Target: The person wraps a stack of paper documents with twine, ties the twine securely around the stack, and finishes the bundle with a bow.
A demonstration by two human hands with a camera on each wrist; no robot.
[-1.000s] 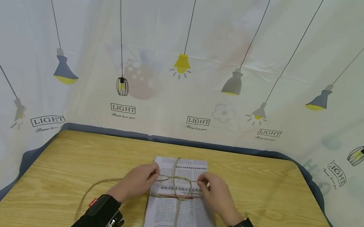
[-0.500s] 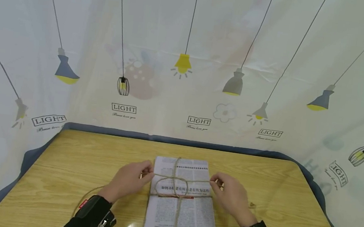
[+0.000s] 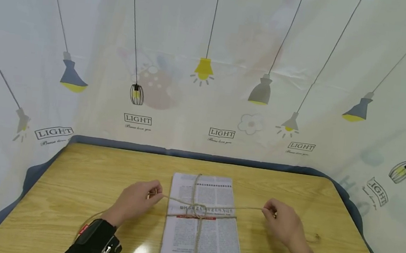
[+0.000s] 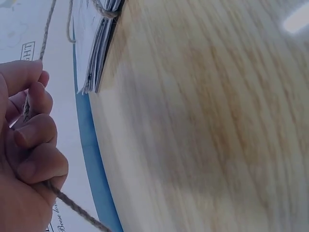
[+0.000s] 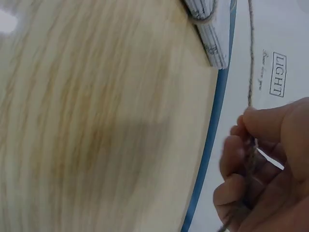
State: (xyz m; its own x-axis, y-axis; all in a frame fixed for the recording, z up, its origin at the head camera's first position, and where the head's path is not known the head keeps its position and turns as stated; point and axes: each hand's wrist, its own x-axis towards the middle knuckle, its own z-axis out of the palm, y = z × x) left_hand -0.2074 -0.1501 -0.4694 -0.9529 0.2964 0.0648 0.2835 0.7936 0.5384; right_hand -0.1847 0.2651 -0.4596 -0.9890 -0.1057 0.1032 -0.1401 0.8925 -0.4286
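Work surface: a wooden table (image 3: 67, 194) with pale grain and rounded far corners, edged along the back and sides by a blue-grey band. Behind and to both sides hangs a white curtain (image 3: 213, 40) printed with hanging lamps and the word "LIGHT" (it closes off the space on three sides). A glare patch shows on the near tabletop.

No containers are in view; the only bundled item is a stack of newspapers (image 3: 201, 243), lying flat at the middle of the table with its long side running away from the person. A length of twine (image 3: 198, 234) runs lengthwise over the stack and a second pass crosses it widthwise, the two meeting at a knot (image 3: 195, 211) on the upper half of the top sheet.

Left hand (image 3: 134, 202): to the left of the stack, clear of its edge, fingers (image 4: 34, 130) curled round one end of the twine; the left wrist view shows the cord passing through the closed fist and trailing out beneath it. Slack from this end lies looped on the table near the left forearm.

Right hand (image 3: 285, 225): to the right of the stack, well apart from it, thumb and fingers (image 5: 260, 121) pinching the other end. Both ends run straight and level from the knot to the hands, just above the paper.
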